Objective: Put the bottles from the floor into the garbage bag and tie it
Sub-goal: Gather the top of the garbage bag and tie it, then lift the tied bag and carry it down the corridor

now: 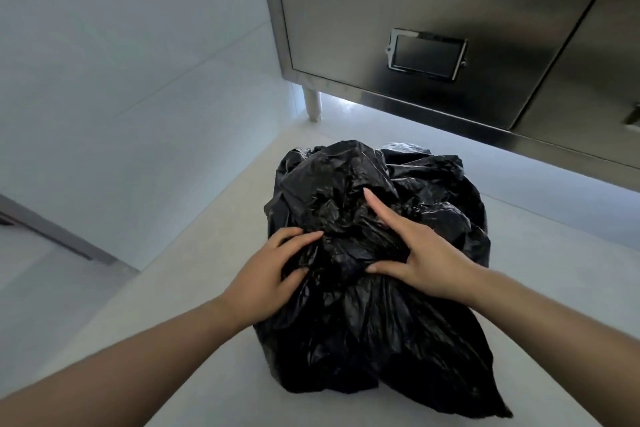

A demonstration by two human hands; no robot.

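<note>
Hands [266,274] [419,253] on bunched bag [381,322] top, maybe gripping.

A black bag [374,305] sits on the pale floor [194,288] before a steel cabinet [433,10]. Both hands press on its gathered, crumpled top. The left hand [266,274] grips the plastic with curled fingers; the right hand [419,253] lies flatter, index finger stretched forward, thumb hooked into the folds. A white wall [121,62] stands left.
</note>
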